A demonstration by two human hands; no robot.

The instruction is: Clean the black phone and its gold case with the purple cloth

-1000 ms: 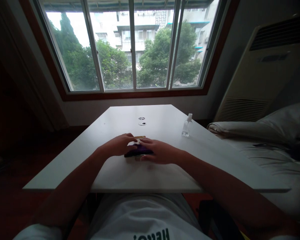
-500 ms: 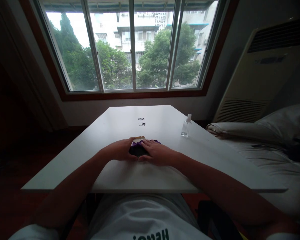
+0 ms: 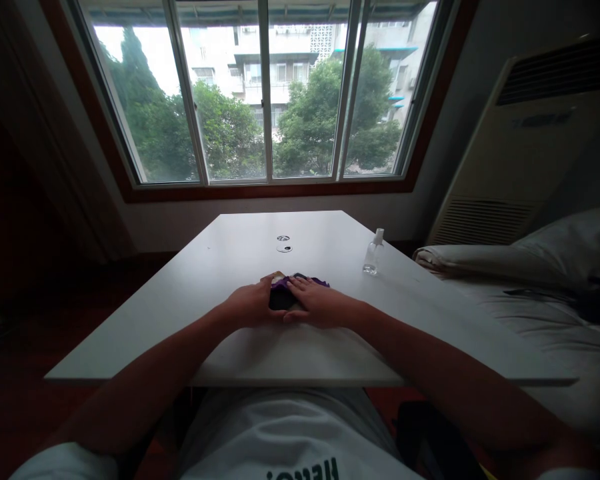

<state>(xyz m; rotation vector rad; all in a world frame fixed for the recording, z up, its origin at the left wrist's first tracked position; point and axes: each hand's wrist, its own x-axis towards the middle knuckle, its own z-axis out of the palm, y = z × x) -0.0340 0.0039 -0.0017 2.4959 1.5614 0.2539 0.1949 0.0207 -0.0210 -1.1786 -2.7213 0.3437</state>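
A dark flat object, likely a phone (image 3: 280,299), lies on the white table (image 3: 240,253) in front of me. My left hand (image 3: 253,306) grips its left side with curled fingers. A purple cloth (image 3: 316,283) lies over the dark object's far end, and my right hand (image 3: 316,303) presses flat on the cloth with its fingers together. A thin yellowish edge (image 3: 279,275) shows just beyond the cloth. Most of the dark object is hidden under my two hands.
A small clear spray bottle (image 3: 373,253) stands on the table's right side. Two small round items (image 3: 283,243) lie farther back at the middle. A bed with a pillow (image 3: 555,253) adjoins the table at right, beside a tall air conditioner (image 3: 535,133). A window fills the far wall.
Both hands have shifted slightly to the right and away from me with the dark object and cloth. The dark object has turned from lying crosswise to pointing more away from me.
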